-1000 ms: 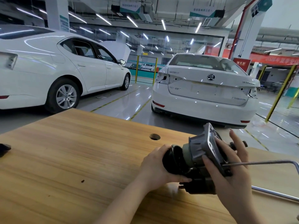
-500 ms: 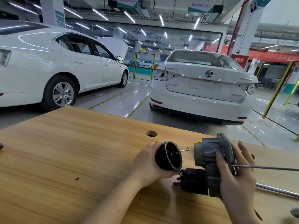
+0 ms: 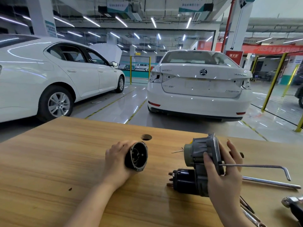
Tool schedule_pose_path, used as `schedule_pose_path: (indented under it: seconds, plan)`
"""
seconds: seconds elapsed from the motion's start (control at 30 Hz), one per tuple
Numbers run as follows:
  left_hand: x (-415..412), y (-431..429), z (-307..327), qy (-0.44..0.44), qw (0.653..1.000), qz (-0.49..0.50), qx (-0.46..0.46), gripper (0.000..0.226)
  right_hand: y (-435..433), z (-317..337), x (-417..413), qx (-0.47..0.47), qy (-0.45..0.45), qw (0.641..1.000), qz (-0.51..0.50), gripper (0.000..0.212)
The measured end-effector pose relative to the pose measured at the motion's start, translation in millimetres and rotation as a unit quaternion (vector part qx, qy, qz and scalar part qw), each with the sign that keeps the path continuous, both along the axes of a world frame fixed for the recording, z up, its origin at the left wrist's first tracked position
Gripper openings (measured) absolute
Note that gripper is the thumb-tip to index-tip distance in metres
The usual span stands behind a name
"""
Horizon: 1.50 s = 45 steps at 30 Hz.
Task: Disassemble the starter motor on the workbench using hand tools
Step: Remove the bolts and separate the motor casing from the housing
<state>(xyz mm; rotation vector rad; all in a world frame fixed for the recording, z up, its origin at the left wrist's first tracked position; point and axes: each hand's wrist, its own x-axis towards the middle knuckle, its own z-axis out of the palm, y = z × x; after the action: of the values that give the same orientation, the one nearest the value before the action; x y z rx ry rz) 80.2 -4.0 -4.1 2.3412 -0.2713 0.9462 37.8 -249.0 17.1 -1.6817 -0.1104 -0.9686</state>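
Starter motor housing (image 3: 202, 150): grey and ribbed, held tilted over the workbench (image 3: 49, 161), to the right of the hole (image 3: 146, 137) and nearer the person.
Solenoid (image 3: 185, 181): black, attached under the housing, terminals pointing back toward the hole side. Contact with the bench cannot be told.
Right hand (image 3: 224, 176): grips the housing, thumb pressed on the ribbed side, fingers curled behind the flange.
Black casing (image 3: 136, 158): cylindrical, just on the person's side of the hole, open end facing the housing.
Left hand (image 3: 114, 163): fingers wrapped round the casing's closed end.
Change: casing and housing were joined one second ago and narrowly separated half a second ago. They are now well apart, with the casing carried left.
L-shaped rod (image 3: 255, 165): projects from the flange, pointing away from the hole.
Pin (image 3: 177, 151): thin, lying on the bench between hole and housing.
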Motion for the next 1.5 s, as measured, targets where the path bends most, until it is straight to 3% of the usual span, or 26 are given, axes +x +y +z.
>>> schedule_pose_path:
  seconds: [0.17, 0.37, 0.67, 0.97, 1.1, 1.27, 1.37, 1.5]
  plan:
    - [1, 8, -1, 0.045, 0.980, 0.143, 0.132, 0.080, 0, -3, 3, 0.000, -0.003, 1.000, -0.010, 0.046]
    - [4, 6, 0, 0.137, 0.956, 0.142, 0.215, 0.086, 5, -1, 3, -0.028, -0.007, 0.998, -0.060, 0.044]
    - [1, -5, 8, 0.174, 0.951, 0.128, 0.221, 0.088, 10, 0, 3, 0.020, -0.026, 0.999, -0.034, 0.076]
    - [-1, -6, 17, 0.271, 0.940, 0.118, 0.174, 0.121, 4, -3, 4, -0.034, -0.022, 0.997, -0.063, 0.052]
    - [-9, -8, 16, 0.196, 0.958, 0.135, 0.159, 0.099, 0, -1, 2, -0.031, 0.020, 0.999, -0.029, 0.048]
    - [-17, -20, 23, -0.107, 0.984, 0.117, 0.081, 0.050, 1, 8, -6, -0.057, -0.001, 0.998, 0.001, 0.054]
    - [-21, -32, 27, -0.098, 0.992, 0.045, 0.063, 0.049, 4, 16, -5, -0.123, -0.032, 0.991, 0.029, 0.055]
    - [-21, -33, 25, 0.030, 0.996, 0.033, 0.073, 0.070, 10, 26, -4, -0.205, -0.073, 0.973, 0.072, 0.068]
